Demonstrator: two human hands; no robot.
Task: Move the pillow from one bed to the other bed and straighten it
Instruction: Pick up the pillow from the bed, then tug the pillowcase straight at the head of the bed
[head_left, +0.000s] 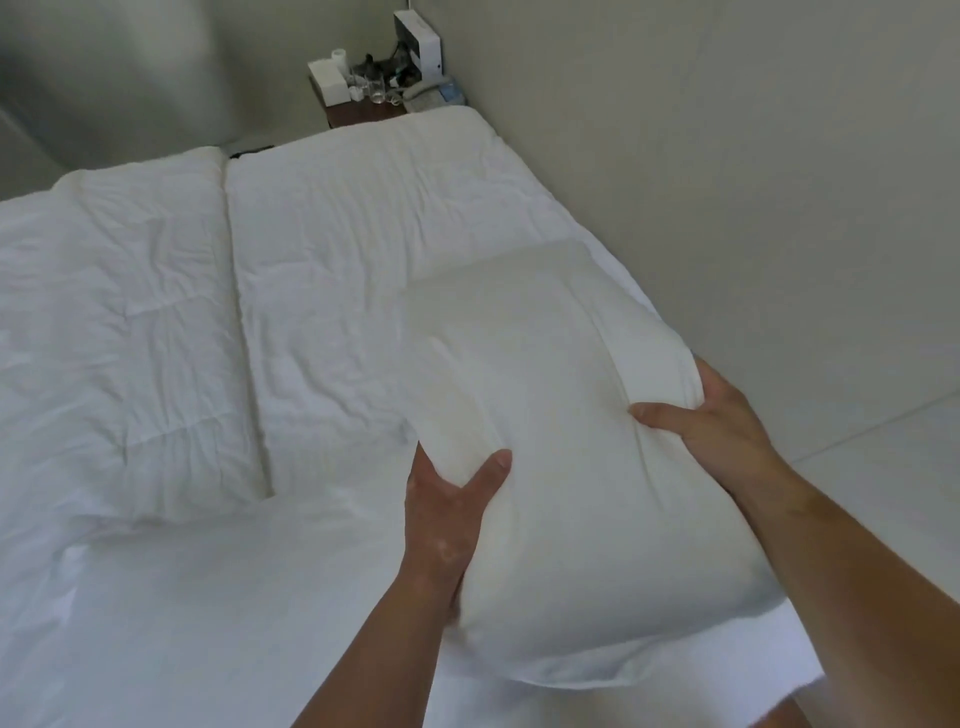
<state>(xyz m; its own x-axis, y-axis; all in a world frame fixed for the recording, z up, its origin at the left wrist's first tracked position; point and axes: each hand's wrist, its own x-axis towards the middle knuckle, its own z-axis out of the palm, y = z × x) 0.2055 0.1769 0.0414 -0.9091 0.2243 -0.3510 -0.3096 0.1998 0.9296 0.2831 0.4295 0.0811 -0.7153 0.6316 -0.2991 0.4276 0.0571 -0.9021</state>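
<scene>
The white pillow (561, 415) sits over the bed's (208, 597) near right corner, its long axis running from near to far. Left hand (447, 509) clamps its left edge, thumb on top; right hand (711, 415) grips the right edge, thumb pressed into the fabric. Two duvets (130, 322) lie side by side further left.

The pillow (561, 467) is white, plump and creased, lying lengthwise at the near right of the bed (182, 597), its far end over the folded duvets. The bed wears a white sheet.
</scene>
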